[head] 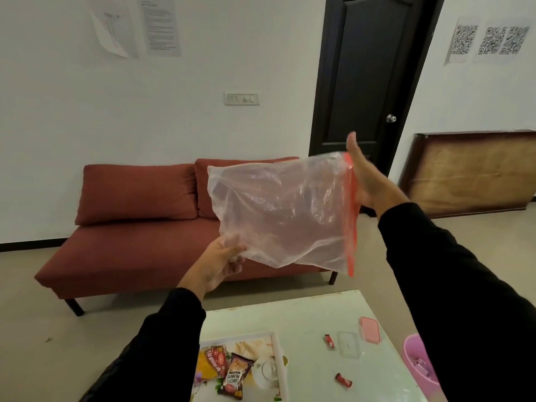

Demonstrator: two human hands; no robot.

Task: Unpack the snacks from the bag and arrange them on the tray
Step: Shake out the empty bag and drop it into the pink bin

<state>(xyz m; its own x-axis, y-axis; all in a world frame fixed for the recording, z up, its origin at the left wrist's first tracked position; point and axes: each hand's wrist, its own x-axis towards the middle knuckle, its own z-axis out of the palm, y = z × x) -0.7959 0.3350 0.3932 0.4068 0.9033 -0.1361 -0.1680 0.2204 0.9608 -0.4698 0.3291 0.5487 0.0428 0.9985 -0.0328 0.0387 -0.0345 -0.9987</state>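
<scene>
1. Head view, hands: your left hand [222, 261] pinches a bottom corner of the clear zip bag [282, 210] with curled fingers, while your right hand [364, 172] is spread flat against the bag's red zip edge, thumb up. You hold the bag high, well above the tabletop [313, 317].
2. Head view, bag: it looks empty; nothing shows through the plastic.
3. Head view, tabletop: two snack packets, a red one [213, 364] and a peanuts packet [235, 380], lie on the tray [277, 358] near its left side. Two small red candies [329, 341] [343, 380] lie on the bare tabletop, apart from the tray, beside a clear container [348, 343], its pink lid [369, 329] and a pink bin [417, 364].
4. Step: I judge unpacking finished and arranging half done.
5. Next: set the bag aside, then lift each candy onto the tray with a fine fingertip pinch.
</scene>
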